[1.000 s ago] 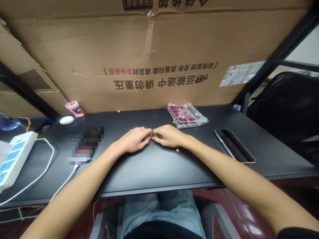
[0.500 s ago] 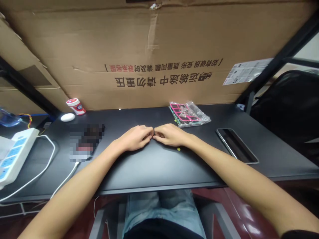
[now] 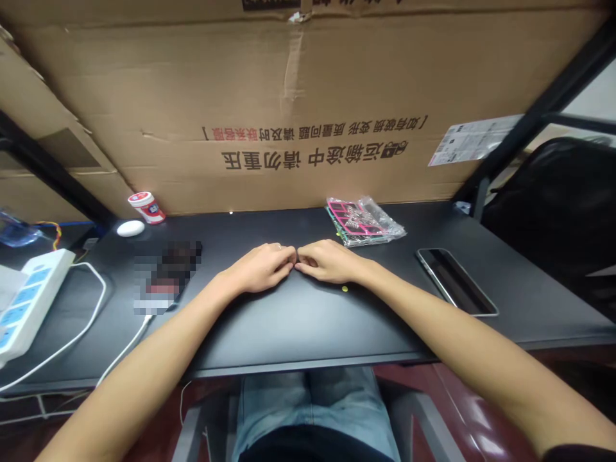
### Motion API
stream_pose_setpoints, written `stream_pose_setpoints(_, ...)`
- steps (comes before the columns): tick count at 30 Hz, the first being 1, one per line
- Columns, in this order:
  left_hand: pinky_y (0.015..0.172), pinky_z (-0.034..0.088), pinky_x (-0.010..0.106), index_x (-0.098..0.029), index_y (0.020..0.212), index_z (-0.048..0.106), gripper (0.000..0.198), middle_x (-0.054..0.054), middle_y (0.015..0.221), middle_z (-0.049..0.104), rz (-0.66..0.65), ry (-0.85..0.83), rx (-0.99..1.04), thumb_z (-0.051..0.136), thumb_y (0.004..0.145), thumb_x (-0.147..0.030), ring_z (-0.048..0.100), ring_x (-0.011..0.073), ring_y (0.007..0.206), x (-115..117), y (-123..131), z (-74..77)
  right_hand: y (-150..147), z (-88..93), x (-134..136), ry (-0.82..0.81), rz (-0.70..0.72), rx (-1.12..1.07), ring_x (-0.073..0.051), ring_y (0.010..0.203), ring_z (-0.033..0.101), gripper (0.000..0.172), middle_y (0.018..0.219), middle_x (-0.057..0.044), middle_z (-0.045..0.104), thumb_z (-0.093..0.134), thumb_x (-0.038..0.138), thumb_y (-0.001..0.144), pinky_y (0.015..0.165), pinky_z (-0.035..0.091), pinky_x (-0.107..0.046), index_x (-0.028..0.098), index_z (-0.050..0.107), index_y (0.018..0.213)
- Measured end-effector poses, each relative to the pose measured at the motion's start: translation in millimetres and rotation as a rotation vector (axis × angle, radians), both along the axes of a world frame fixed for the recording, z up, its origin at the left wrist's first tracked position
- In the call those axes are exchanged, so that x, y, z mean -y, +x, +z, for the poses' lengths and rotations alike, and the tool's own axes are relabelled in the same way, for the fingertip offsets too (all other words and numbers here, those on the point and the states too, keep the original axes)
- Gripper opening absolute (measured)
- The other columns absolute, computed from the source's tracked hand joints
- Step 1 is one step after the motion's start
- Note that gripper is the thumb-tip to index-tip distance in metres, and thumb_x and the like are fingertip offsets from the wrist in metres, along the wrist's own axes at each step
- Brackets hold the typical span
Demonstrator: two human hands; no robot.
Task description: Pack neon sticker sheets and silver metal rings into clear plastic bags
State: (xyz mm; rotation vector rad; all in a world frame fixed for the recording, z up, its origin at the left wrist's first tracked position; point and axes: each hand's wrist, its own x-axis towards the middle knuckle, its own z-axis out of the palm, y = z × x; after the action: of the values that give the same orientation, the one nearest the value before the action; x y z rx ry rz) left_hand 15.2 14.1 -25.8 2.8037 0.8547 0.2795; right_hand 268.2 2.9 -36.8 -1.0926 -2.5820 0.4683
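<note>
"Head view: what's at the middle of the bench (image 3: 308,333)?"

"Left hand (image 3: 265,267) and right hand (image 3: 327,262), resting there with fingers loosely curled closed, almost meeting."

"And what lies nearest them?"

"A small yellow disc (image 3: 345,289), just on the right hand's near side. Beyond that hand, toward the far edge, lies a clear plastic packet (image 3: 366,221), pink showing inside; a smartphone (image 3: 457,282) lies farther right."
</note>
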Motion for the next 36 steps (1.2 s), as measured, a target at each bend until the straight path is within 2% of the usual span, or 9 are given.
stream_pose_setpoints(21, 0.081, 0.047, 0.035, -0.024, 0.109, 0.061, 0.013, 0.005, 0.099, 0.072, 0.001, -0.001, -0.009, 0.049, 0.112, -0.026, 0.067, 0.0225, 0.090, 0.5, 0.6, 1.2, 1.2, -1.1, -1.8, -0.004, 0.004, 0.006, -0.017, 0.073, 0.056, 0.022, 0.083, -0.004, 0.072, 0.063, 0.033, 0.108, 0.069, 0.031, -0.030, 0.020, 0.065, 0.089)
stream_pose_setpoints(36, 0.081, 0.048, 0.034, -0.025, 0.108, 0.062, 0.014, 0.005, 0.100, 0.072, 0.012, 0.000, -0.006, 0.049, 0.112, -0.028, 0.067, 0.0226, 0.090, 0.4, 0.9, 1.6, 0.8, -1.7, -1.2, -0.022, -0.003, -0.018, -0.016, 0.071, 0.053, 0.025, 0.081, -0.002, 0.069, 0.064, 0.033, 0.107, 0.069, 0.030, -0.030, 0.021, 0.061, 0.085)
